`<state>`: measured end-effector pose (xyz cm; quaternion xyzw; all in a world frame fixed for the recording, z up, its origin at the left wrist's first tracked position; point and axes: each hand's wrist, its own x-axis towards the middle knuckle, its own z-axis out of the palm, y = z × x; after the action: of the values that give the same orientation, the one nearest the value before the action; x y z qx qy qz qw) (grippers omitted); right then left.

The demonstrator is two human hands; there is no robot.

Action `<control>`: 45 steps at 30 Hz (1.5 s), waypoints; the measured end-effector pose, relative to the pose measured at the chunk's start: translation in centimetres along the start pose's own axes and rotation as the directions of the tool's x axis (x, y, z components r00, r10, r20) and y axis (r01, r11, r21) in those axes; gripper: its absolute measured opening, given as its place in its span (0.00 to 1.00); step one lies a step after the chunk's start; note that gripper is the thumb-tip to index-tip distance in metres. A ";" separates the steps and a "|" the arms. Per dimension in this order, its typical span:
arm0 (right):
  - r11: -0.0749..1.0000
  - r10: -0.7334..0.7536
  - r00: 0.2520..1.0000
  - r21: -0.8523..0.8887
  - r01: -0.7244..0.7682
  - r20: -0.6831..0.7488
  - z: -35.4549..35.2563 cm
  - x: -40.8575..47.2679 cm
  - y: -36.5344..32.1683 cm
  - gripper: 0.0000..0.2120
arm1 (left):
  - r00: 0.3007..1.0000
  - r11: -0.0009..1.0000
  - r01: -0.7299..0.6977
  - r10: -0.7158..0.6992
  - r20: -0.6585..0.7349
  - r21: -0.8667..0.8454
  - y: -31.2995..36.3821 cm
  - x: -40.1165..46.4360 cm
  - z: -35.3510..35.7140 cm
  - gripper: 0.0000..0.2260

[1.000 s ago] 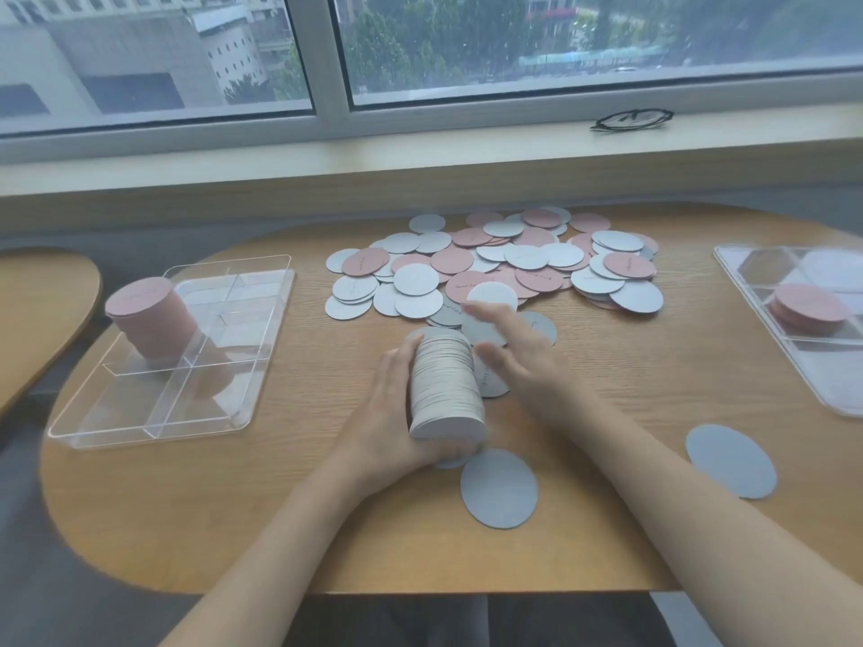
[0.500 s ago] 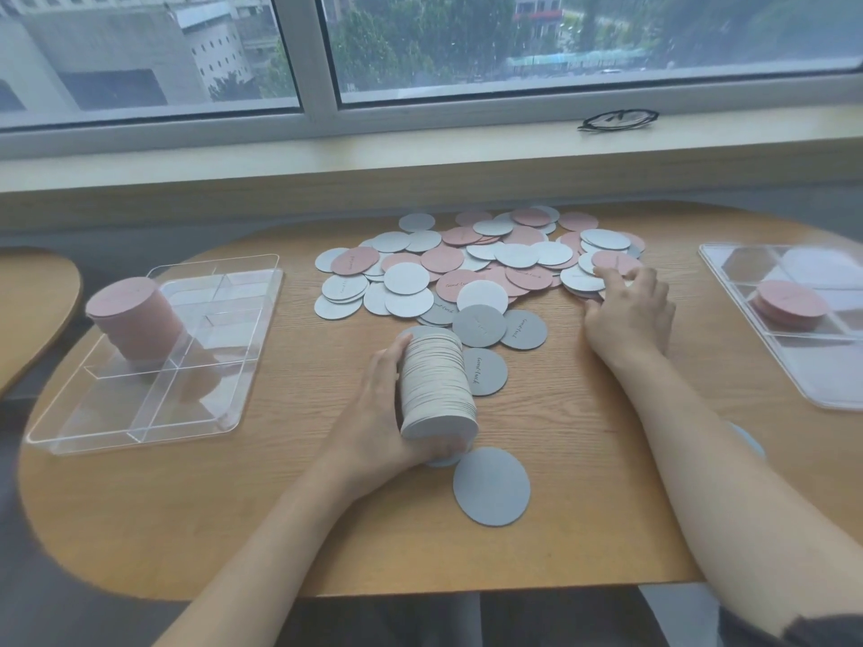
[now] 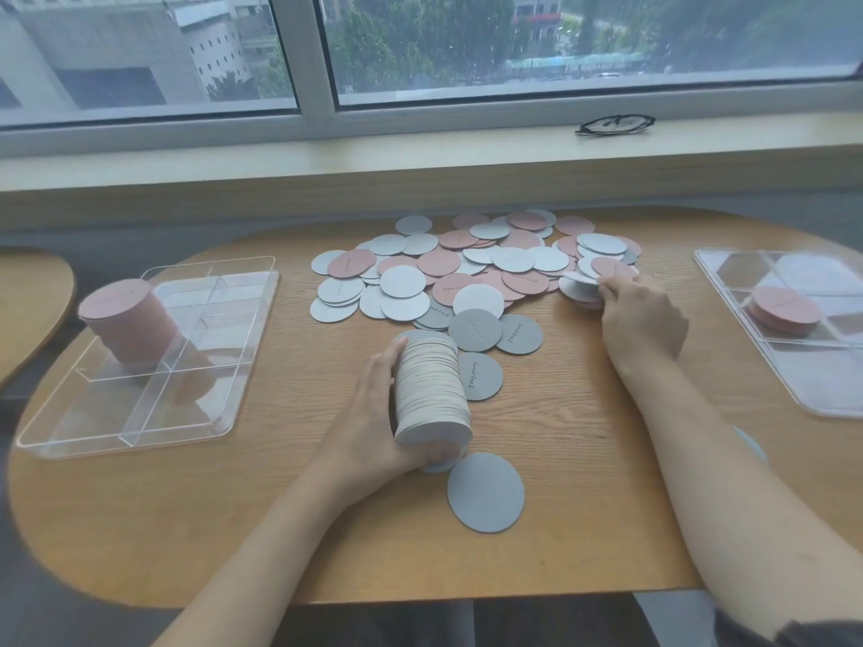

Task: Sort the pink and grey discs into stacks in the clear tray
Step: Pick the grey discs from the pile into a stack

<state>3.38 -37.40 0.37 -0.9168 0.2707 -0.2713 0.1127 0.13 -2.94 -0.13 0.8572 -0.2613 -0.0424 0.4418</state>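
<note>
The left hand (image 3: 373, 413) hugged the tall grey stack (image 3: 432, 389) at six o'clock so it stayed neat; the right hand (image 3: 640, 315) pinched loose discs (image 3: 467, 268) at two o'clock, likely to add more.

Left hand (image 3: 373, 427) curled in grip; right hand (image 3: 642, 315) reaching forward.

Two bare forearms, uncovered from each grip back to the frame's lower edge. No rings, watch or bands seen near either grip. Far behind the right grip, at the bottom corner, a dark sleeve (image 3: 794, 635) edge.
</note>
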 end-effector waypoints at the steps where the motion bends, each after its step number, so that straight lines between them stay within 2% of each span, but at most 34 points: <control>1: 1.000 -0.002 0.999 0.016 0.003 -0.040 -0.4 -0.1 -0.1 0.12 | 1.000 1.000 -0.001 0.001 0.001 -0.003 0.0 0.0 0.0 0.57; 4: 0.997 0.023 0.987 0.070 -0.012 -0.156 -1.3 -0.6 -0.6 0.12 | 1.000 1.000 0.003 -0.003 0.005 -0.009 -0.1 0.0 0.0 0.57; 6: 0.988 0.028 0.984 0.154 -0.001 -0.176 -1.5 -1.0 -1.2 0.10 | 1.000 1.000 0.004 -0.004 0.006 -0.004 -0.1 0.0 0.0 0.57; 8: 0.929 -0.016 0.993 0.366 0.057 -0.114 -1.2 -1.6 -2.0 0.08 | 1.000 1.000 0.000 0.000 0.008 -0.003 -0.1 0.0 -0.1 0.57; 10: 0.818 -0.096 0.995 0.567 0.098 -0.033 -0.9 -2.5 -3.2 0.06 | 1.000 1.000 0.002 -0.002 0.014 -0.016 -0.1 0.1 0.0 0.56; 14: 0.696 -0.259 0.964 0.705 0.137 0.069 -0.7 -5.0 -6.2 0.09 | 0.999 0.998 0.014 -0.012 0.034 -0.060 -0.5 0.2 -0.1 0.56; 18: 0.622 -0.391 0.917 0.756 0.204 0.074 -0.5 -6.8 -8.4 0.14 | 0.997 0.995 0.001 0.006 0.072 -0.095 -0.6 0.1 -0.1 0.55; 22: 0.550 -0.505 0.860 0.797 0.248 0.080 -0.8 -7.7 -9.4 0.11 | 0.996 0.994 -0.009 0.018 0.086 -0.111 -0.6 0.1 0.0 0.55; 25: 0.520 -0.530 0.829 0.841 0.151 0.179 -0.8 -8.1 -9.5 0.09 | 0.995 0.993 -0.001 0.014 0.103 -0.121 -0.8 0.1 0.0 0.55; 28: 0.556 -0.554 0.781 0.826 0.090 0.288 -0.5 -8.5 -9.9 0.10 | 0.994 0.993 0.014 -0.001 0.109 -0.114 -0.7 0.1 0.0 0.56; 30: 0.582 -0.618 0.719 0.800 0.146 0.319 -0.2 -8.8 -10.2 0.18 | 0.995 0.995 0.021 -0.011 0.100 -0.102 -0.6 0.1 0.0 0.56; 33: 0.605 -0.695 0.617 0.764 0.225 0.368 -0.2 -9.0 -10.1 0.37 | 0.998 0.998 0.018 -0.015 0.066 -0.059 -0.3 0.1 0.0 0.57; 36: 0.606 -0.673 0.610 0.785 0.131 0.418 -1.0 -8.9 -9.8 0.46 | 1.000 0.999 0.024 -0.023 0.020 -0.036 -0.3 0.1 0.0 0.57; 41: 0.623 -0.728 0.500 0.756 0.199 0.468 -2.0 -10.4 -9.9 0.49 | 0.998 0.998 0.055 -0.056 0.026 0.038 0.0 0.3 -0.1 0.61; 45: 0.635 -0.720 0.511 0.743 0.213 0.469 -2.4 -10.7 -10.3 0.46 | 0.996 0.995 0.054 -0.059 0.062 0.084 0.1 0.5 0.1 0.63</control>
<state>-1.02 -23.08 1.28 -0.8940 -0.1759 0.0308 0.4110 0.48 -3.28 -0.04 0.8798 -0.2524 -0.0716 0.3964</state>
